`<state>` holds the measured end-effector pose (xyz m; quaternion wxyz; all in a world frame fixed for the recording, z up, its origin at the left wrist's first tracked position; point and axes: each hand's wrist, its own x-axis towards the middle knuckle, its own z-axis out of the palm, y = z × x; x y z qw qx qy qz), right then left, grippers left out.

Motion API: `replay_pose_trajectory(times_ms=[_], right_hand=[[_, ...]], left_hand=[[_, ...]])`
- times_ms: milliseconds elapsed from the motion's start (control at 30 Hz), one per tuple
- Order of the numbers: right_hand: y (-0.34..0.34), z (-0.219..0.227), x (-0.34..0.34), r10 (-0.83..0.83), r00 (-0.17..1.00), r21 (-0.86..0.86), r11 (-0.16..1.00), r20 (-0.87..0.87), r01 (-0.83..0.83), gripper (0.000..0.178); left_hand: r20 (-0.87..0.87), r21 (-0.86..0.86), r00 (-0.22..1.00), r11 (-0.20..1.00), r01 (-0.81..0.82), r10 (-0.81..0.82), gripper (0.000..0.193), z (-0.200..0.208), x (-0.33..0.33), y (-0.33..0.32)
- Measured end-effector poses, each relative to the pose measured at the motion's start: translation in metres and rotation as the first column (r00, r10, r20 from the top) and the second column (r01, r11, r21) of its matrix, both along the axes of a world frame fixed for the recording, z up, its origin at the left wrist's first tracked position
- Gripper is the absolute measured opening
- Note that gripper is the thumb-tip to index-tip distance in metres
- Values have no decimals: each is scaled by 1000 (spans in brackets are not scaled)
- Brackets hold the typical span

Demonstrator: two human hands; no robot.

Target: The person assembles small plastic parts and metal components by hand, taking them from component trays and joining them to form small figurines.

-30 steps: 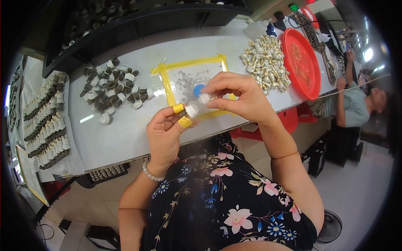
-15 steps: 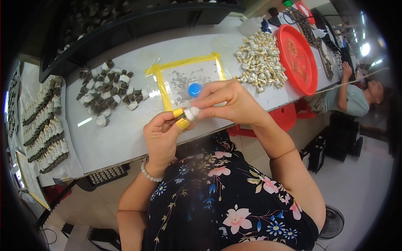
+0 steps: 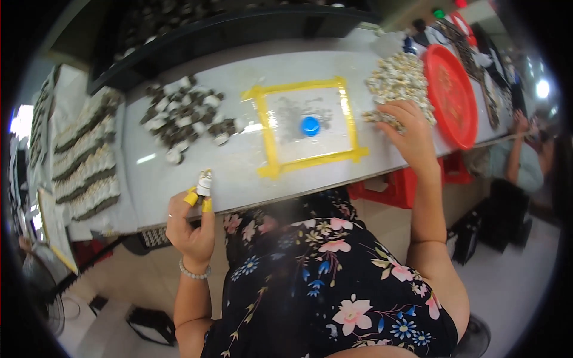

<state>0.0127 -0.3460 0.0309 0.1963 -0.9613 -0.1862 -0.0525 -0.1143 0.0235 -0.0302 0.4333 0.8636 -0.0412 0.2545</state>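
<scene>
My left hand point(image 3: 192, 230), with yellow tape round its thumb and index fingertip, pinches a small part point(image 3: 204, 184) upright at the table's front edge. That part is white with a dark lower end and a touch of gold on top. Over at the right, my right hand point(image 3: 412, 134) reaches to the near edge of a heap of small white-and-gold pieces point(image 3: 401, 77). Its thumb and fingers are apart, with several pieces lying between and under them. Left of centre lies a loose heap of dark-and-white parts point(image 3: 185, 113).
A yellow-taped square point(image 3: 271, 158) on the table point(image 3: 239, 173) holds small clear bits and a blue cap point(image 3: 310, 126). A red tray point(image 3: 453, 101) stands right of the heap. Rows of parts point(image 3: 89, 155) lie at far left. Behind is a dark shelf point(image 3: 239, 36); another person point(image 3: 519, 158) sits right.
My hands have come apart. The left has drawn left with the part in its fingers; the right has moved right to the white-and-gold heap. The whole view has shifted.
</scene>
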Motion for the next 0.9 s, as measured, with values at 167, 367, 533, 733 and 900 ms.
replay_pose_trajectory(times_ms=[167,367,533,733,900], right_hand=[[5,-11,3,10,1000,-52,999,26,-9,24],[24,-10,1,4,999,116,993,-50,2,22],[33,-27,-4,162,986,230,959,28,-164,23],[40,-24,-10,125,992,266,956,0,-121,19],[50,-21,-20,-80,994,209,973,-74,94,21]], left_hand=[[-15,257,938,908,-330,346,27,-4,-12,41],[157,342,925,860,-379,345,37,12,15,28],[7,500,948,820,-280,319,33,22,43,25],[-39,503,946,824,-260,322,23,15,54,22],[28,213,989,966,-148,145,29,19,46,4]])
